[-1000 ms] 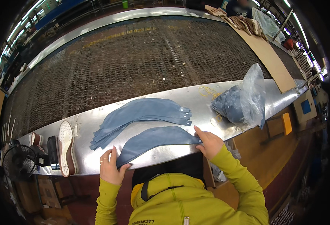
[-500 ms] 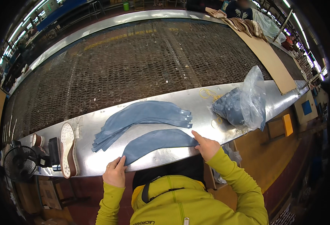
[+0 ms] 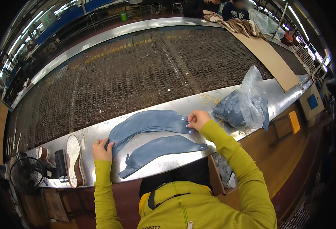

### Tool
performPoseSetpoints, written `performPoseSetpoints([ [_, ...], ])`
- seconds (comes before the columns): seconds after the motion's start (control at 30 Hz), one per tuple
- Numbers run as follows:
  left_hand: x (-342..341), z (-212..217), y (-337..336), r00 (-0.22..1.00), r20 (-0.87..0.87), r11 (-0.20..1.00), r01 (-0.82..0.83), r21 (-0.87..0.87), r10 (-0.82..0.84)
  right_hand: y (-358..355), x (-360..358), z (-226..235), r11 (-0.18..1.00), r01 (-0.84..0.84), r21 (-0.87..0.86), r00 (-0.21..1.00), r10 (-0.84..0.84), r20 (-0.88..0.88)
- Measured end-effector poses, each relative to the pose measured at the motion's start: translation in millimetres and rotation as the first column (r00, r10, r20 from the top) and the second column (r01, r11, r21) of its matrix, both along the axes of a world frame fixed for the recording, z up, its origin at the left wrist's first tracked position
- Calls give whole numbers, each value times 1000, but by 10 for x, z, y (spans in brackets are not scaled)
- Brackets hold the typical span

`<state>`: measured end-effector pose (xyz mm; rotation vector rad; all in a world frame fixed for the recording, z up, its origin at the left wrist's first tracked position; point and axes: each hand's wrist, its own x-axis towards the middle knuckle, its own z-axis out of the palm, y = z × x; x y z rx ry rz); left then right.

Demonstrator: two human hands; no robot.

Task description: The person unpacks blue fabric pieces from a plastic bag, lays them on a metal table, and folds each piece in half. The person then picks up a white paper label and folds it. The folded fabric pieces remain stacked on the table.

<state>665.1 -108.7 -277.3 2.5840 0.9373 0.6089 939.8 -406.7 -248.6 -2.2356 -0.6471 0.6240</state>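
L hand, R hand moved up; grip pinching blue stack at ends, nr mesh edge.

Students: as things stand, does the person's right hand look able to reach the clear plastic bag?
Probably yes: the clear plastic bag lies just right of the right hand, nothing tall between them, though that hand may first need to release the upper blue pieces.

Smooth matt blue pieces, glossy metal ledge
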Motion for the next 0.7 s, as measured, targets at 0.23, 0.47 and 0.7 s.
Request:
performPoseSetpoints([
  [0.23, -44, -101, 50, 998, 59, 995, 2, -98, 4, -164, -134, -28, 994, 66, -84, 986, -78, -149],
  [0.47, 5, 2, 31, 993, 99, 998, 69, -10, -68, -191, -275, -72, 997, 81, 5, 997, -81, 2],
  [0.7, 104, 47, -58, 989, 68, 991, 135, -9, -134, -327, -210, -206, 986, 34, 161, 999, -33, -7],
])
